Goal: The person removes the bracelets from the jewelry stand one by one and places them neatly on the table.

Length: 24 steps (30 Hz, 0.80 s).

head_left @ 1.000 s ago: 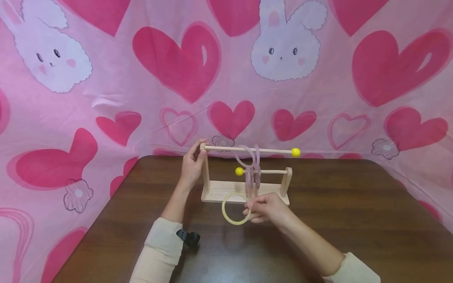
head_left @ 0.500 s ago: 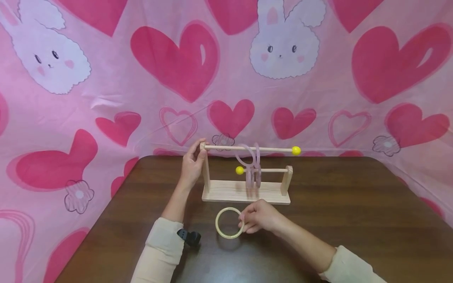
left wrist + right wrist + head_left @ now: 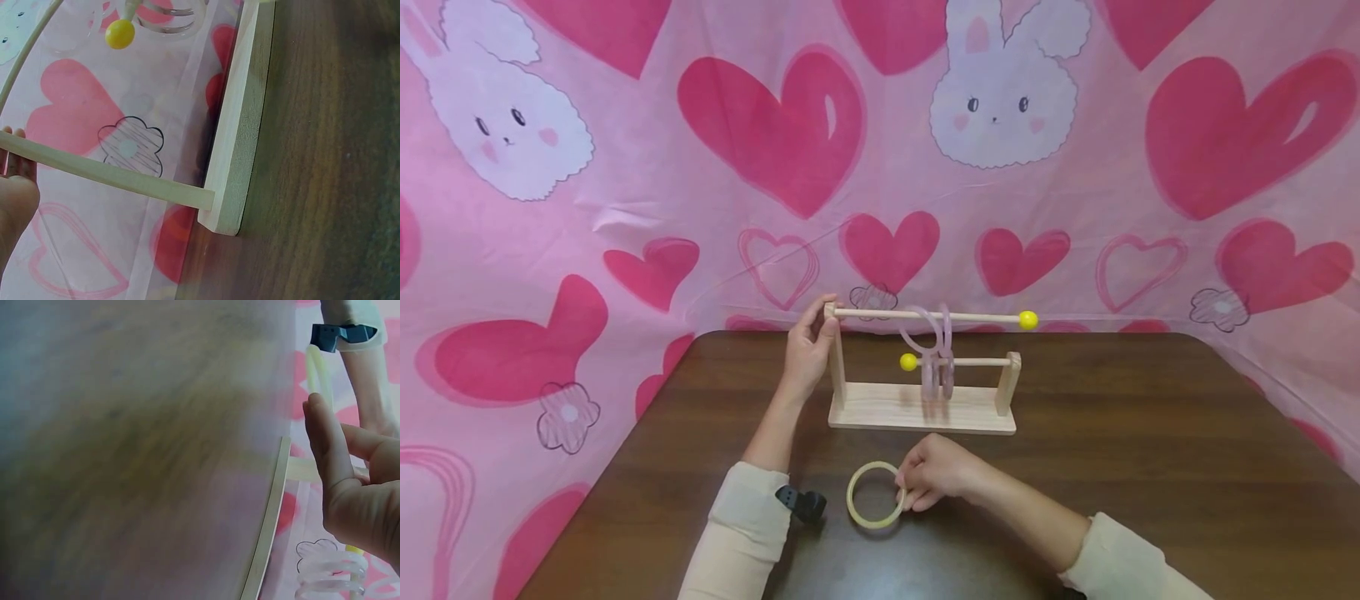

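Note:
A wooden ring stand [image 3: 880,408] has a tall post at its left end and a short post at its right, each carrying a sideways rod tipped with a yellow ball. My left hand [image 3: 805,354] grips the top of the tall post. Pale purple rings hang on both the upper rod [image 3: 985,318] and the lower rod [image 3: 981,362]. In front of the base, my right hand [image 3: 936,473] pinches a pale yellow ring [image 3: 852,492] by its right side. That ring also shows beyond the thumb in the right wrist view, partly hidden.
The stand rests on a dark wood-grain table [image 3: 1135,450]. Behind the table hangs a pink cloth [image 3: 895,167] printed with hearts and rabbits. A black wrist camera [image 3: 805,505] is strapped at the left sleeve.
My right hand has drawn the yellow ring away from the stand, toward me and to the left. The left hand keeps its grip on the post.

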Tool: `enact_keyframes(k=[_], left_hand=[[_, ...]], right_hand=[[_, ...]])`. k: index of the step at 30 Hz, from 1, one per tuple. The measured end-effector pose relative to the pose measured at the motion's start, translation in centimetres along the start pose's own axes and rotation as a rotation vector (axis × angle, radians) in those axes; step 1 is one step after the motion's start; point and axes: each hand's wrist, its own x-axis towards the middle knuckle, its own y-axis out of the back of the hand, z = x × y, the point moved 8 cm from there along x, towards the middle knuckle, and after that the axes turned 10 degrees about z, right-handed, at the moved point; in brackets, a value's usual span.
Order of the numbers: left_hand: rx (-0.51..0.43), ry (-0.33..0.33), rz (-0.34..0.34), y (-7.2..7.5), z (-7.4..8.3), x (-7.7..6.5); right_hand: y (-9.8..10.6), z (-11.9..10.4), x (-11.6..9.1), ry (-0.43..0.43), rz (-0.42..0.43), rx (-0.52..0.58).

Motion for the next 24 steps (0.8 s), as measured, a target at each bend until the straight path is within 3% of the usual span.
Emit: enact_keyframes(k=[24], left_hand=[[-0.004, -0.002, -0.006, 0.1, -0.1, 0.0]], right_hand=[[-1.2, 0.6, -0.1, -0.077, -0.04, -0.027]])
